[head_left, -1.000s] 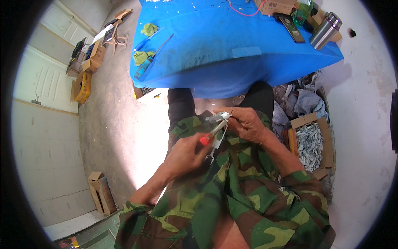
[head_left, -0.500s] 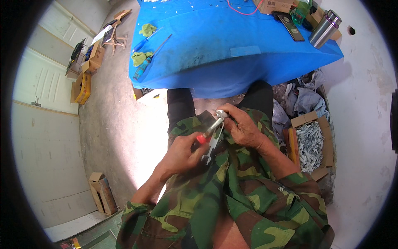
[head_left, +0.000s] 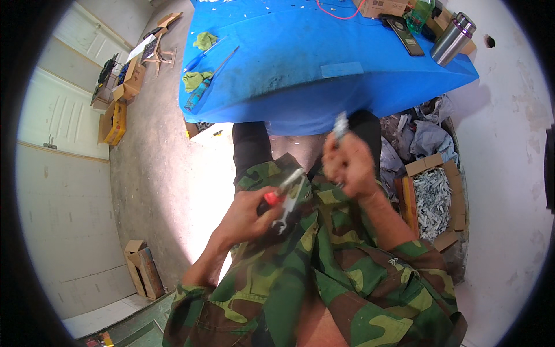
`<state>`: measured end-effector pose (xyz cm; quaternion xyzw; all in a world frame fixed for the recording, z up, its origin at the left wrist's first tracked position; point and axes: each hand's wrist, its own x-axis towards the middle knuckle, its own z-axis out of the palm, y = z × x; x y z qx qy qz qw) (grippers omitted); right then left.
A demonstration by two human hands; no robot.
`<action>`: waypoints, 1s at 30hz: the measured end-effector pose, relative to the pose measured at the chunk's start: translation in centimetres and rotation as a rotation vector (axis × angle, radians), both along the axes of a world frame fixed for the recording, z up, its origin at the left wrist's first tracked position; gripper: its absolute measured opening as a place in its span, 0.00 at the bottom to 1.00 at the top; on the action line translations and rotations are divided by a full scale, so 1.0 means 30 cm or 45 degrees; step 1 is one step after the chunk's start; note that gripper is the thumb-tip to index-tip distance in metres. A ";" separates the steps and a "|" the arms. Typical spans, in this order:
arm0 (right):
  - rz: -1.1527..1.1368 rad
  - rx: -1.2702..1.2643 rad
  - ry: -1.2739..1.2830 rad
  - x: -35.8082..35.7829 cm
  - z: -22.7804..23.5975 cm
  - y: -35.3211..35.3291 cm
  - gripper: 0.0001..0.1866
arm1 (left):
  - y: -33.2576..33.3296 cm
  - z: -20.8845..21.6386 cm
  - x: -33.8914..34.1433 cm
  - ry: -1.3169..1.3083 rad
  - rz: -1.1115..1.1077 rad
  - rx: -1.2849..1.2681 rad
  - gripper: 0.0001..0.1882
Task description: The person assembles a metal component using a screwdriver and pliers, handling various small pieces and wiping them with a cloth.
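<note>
Over my lap, my left hand (head_left: pixel 250 213) is closed round a tool with a red-and-black handle (head_left: pixel 270 199) and a bright metal shaft. An open-ended wrench (head_left: pixel 281 224) lies along that tool, its jaw just beyond the fingers; whether the same hand grips it I cannot tell. To the right and farther forward, my right hand (head_left: pixel 354 168) is closed on a small silvery metal piece (head_left: pixel 341 124), which sticks up past the fingers. Motion blurs that hand and piece, so the exact kind is unclear. The two hands are well apart.
A blue-covered table (head_left: pixel 277 52) stands ahead, with screwdrivers (head_left: pixel 198 94), green cloths (head_left: pixel 205 40), a phone (head_left: pixel 404 37) and a steel flask (head_left: pixel 454 40). An open carton of metal pieces (head_left: pixel 432 202) stands at my right, below grey bags (head_left: pixel 430 136). A white wall (head_left: pixel 509 173) bounds the right.
My right hand has moved away from the tool's tip, forward and right, carrying the silvery piece off it. My left hand stays near its place, the tool and wrench shifted slightly left.
</note>
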<state>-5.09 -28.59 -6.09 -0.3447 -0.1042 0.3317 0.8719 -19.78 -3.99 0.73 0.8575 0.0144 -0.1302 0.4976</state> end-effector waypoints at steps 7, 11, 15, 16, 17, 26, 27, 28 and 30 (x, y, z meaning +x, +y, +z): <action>-0.046 -0.350 -0.289 0.009 0.023 -0.038 0.14 | 0.012 -0.009 0.025 -0.061 0.143 0.050 0.06; 0.042 -0.238 -0.247 -0.006 0.035 -0.023 0.15 | 0.020 -0.019 0.045 -0.090 0.132 0.081 0.10; 0.064 -0.134 -0.185 -0.028 0.037 -0.002 0.13 | 0.006 0.003 0.064 -0.069 0.185 0.115 0.09; 0.063 -0.124 -0.155 -0.034 0.040 0.003 0.12 | 0.004 -0.001 0.065 -0.083 0.189 0.112 0.09; 0.061 -0.120 -0.150 -0.036 0.045 0.007 0.11 | 0.003 -0.011 0.065 -0.097 0.196 0.108 0.09; -0.144 -0.434 -0.239 -0.094 0.058 0.087 0.10 | -0.066 -0.013 0.095 -0.182 0.230 0.108 0.13; -0.147 -0.460 -0.249 -0.098 0.058 0.094 0.11 | -0.072 -0.011 0.097 -0.177 0.231 0.111 0.14; -0.150 -0.486 -0.259 -0.101 0.058 0.101 0.12 | -0.080 -0.013 0.098 -0.199 0.231 0.135 0.13; -0.164 -0.541 -0.265 -0.104 0.055 0.111 0.12 | -0.094 -0.023 0.101 -0.243 0.231 0.179 0.13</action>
